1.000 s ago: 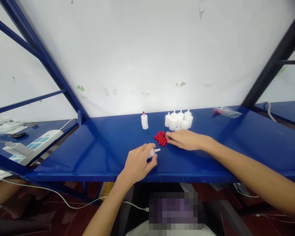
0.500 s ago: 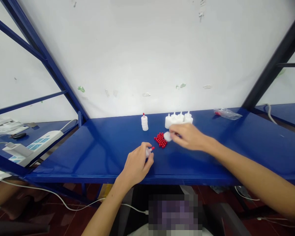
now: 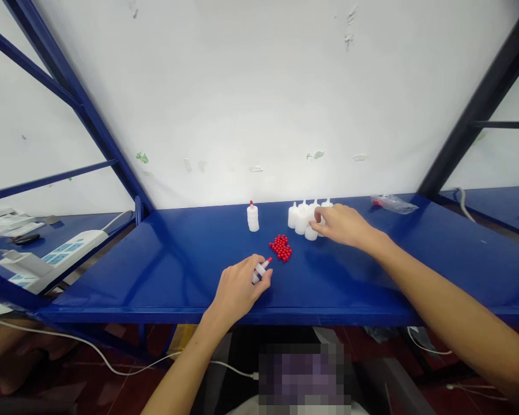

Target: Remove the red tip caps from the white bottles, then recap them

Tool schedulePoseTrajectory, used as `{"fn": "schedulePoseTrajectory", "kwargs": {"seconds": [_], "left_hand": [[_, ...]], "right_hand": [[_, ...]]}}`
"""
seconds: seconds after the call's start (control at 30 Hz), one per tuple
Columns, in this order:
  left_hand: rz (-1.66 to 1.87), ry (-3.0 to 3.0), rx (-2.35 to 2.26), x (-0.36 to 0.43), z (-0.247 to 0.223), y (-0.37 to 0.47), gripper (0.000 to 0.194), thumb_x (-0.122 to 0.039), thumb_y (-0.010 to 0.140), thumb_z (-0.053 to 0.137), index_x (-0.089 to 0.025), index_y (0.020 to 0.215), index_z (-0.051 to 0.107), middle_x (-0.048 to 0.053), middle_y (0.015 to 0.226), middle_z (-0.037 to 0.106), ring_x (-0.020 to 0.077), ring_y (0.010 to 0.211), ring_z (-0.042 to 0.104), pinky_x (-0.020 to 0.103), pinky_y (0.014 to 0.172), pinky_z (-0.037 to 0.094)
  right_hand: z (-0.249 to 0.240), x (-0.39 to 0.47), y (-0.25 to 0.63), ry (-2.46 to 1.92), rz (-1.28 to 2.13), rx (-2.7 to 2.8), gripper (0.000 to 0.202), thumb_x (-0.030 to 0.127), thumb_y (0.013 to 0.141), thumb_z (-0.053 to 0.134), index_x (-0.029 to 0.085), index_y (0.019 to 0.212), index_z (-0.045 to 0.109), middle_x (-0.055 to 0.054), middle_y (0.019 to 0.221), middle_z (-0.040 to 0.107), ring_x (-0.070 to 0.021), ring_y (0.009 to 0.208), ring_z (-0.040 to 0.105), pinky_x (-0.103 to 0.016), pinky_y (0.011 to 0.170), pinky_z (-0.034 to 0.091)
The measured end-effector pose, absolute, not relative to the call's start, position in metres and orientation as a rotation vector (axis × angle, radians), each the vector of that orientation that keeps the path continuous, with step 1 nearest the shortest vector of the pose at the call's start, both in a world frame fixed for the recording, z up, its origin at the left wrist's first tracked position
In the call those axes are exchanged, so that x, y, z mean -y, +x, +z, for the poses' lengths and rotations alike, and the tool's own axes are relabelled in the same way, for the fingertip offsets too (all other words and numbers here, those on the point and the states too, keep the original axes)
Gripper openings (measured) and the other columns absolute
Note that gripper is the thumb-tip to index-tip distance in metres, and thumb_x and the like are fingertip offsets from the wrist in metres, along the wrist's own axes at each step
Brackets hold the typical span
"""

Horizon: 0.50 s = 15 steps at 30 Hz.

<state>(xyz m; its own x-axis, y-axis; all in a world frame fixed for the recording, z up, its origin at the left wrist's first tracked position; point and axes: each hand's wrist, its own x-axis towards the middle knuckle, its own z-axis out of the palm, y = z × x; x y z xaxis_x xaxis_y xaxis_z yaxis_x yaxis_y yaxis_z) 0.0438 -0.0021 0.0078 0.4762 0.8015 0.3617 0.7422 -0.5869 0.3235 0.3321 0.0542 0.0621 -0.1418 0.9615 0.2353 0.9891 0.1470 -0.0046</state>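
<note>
My left hand (image 3: 242,285) is closed around a small white squeeze bottle (image 3: 258,273), which tilts to the right and has a red tip. My fingers cover much of that bottle. Farther right, my right hand (image 3: 339,223) pinches a white squeeze bottle (image 3: 311,233) at the front of a cluster. Several more white bottles (image 3: 293,217) with bare pointed nozzles stand close behind it, partly hidden by my fingers. Between my hands lies a loose pile of small red caps (image 3: 281,248). Beyond the pile, a red-tipped white bottle (image 3: 252,219) stands upright.
A clear plastic bag (image 3: 393,203) with something red inside lies at the back right of the blue table (image 3: 177,259). At left are a white power strip (image 3: 71,253) and a blue metal frame (image 3: 75,95). A white wall rises behind the table.
My right hand has moved back and right from beside the red caps to the bottle cluster, bringing a white bottle with it. My left hand stays nearly in place.
</note>
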Motion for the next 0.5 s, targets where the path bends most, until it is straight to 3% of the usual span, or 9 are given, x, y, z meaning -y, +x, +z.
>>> {"fn": "schedulePoseTrajectory", "kwargs": {"seconds": [0.1, 0.27, 0.4, 0.5], "left_hand": [[0.712, 2.612, -1.279, 0.004, 0.009, 0.043, 0.020, -0.037, 0.099, 0.041, -0.022, 0.096, 0.053, -0.001, 0.082, 0.063, 0.0155, 0.068, 0.057, 0.026, 0.061, 0.034], [0.683, 2.664, -1.146, 0.003, 0.009, 0.040, 0.017, -0.034, 0.100, 0.040, -0.022, 0.103, 0.052, 0.000, 0.090, 0.063, 0.0151, 0.073, 0.057, 0.025, 0.066, 0.038], [0.663, 2.754, -1.076, 0.001, 0.007, 0.040, 0.016, -0.028, 0.099, 0.039, -0.022, 0.100, 0.053, 0.001, 0.087, 0.059, 0.0155, 0.075, 0.056, 0.026, 0.068, 0.041], [0.644, 2.848, -1.105, 0.002, 0.007, 0.041, 0.022, -0.022, 0.098, 0.039, -0.024, 0.111, 0.055, 0.001, 0.087, 0.056, 0.0163, 0.076, 0.056, 0.026, 0.068, 0.041]], "right_hand": [[0.060, -0.044, 0.318, -1.652, -0.100, 2.275, 0.037, 0.047, 0.096, 0.040, 0.017, 0.094, 0.062, -0.006, 0.069, 0.063, -0.0199, 0.064, 0.057, -0.030, 0.060, 0.032], [0.038, -0.021, 0.274, -0.881, 0.321, 2.613, 0.034, 0.049, 0.099, 0.042, 0.018, 0.101, 0.056, -0.003, 0.083, 0.062, -0.0149, 0.066, 0.051, -0.027, 0.062, 0.036], [0.024, -0.014, 0.256, -0.708, 0.287, 2.622, 0.034, 0.038, 0.104, 0.030, 0.018, 0.087, 0.052, -0.003, 0.080, 0.057, -0.0137, 0.066, 0.047, -0.027, 0.064, 0.036], [0.026, -0.016, 0.260, -0.768, 0.368, 2.550, 0.041, 0.038, 0.105, 0.025, 0.020, 0.073, 0.044, 0.001, 0.067, 0.049, -0.0128, 0.059, 0.041, -0.028, 0.061, 0.033]]}}
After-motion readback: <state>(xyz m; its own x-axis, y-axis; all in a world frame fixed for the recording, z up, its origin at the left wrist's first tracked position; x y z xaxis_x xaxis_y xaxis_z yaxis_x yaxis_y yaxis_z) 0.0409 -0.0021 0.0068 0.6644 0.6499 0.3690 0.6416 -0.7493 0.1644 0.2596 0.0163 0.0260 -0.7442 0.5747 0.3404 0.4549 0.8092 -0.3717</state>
